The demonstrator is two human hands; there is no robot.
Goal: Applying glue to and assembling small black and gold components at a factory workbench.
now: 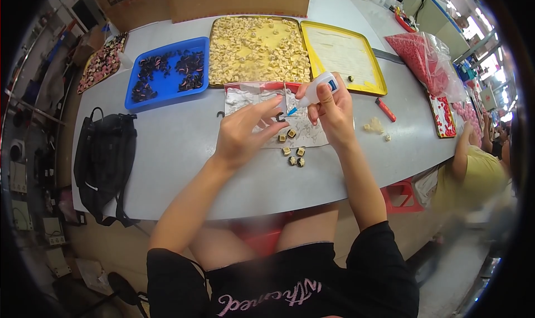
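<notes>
My left hand has its thumb and fingers pinched about a small black curved piece. My right hand is wrapped round a white glue bottle, tilted so that its blue tip points down just beside the black piece. Whether the tip touches the piece I cannot tell. Under both hands lies a stained white sheet. Several small black-and-cream pieces sit on the sheet and on the table just below it.
Behind the hands stands a yellow tray of cream pieces, with a blue tray of dark pieces to its left. A mostly bare yellow tray, a red-handled cutter and a bag of pink pieces are right. A black bag lies left.
</notes>
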